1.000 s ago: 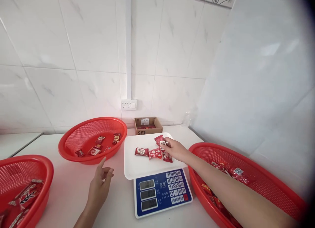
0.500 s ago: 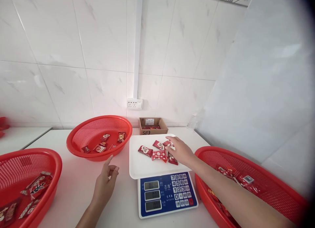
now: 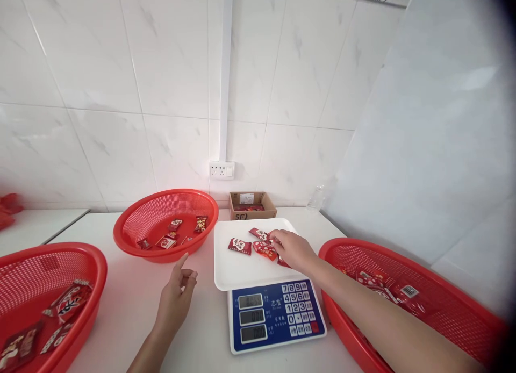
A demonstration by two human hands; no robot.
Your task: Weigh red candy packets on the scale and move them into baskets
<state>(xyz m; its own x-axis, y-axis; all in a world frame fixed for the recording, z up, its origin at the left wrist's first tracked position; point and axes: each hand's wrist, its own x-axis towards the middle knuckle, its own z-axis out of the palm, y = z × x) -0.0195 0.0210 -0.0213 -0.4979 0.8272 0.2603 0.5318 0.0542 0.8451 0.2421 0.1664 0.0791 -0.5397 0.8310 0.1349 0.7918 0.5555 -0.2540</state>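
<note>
On the white pan of a digital scale, my right hand is closed over small red-wrapped candies, its fingertips pinched at a red packet. A dotted red candy lies under the fingers, and part of another packet shows below the palm. Left of these, a flat red candy packet lies apart from the hand. My left hand hovers over the table left of the scale, index finger stretched out and the others loosely bent, with nothing in it. The palm side of the right hand is hidden.
Red baskets with wrapped snacks stand at the left, back left and right, the right one close against the scale. Behind the pan sits a cardboard box. A tiled wall with a socket closes off the back.
My right hand has closed and moved slightly down over the candies, which are bunched closer and more covered. My left hand stays almost where it was.
</note>
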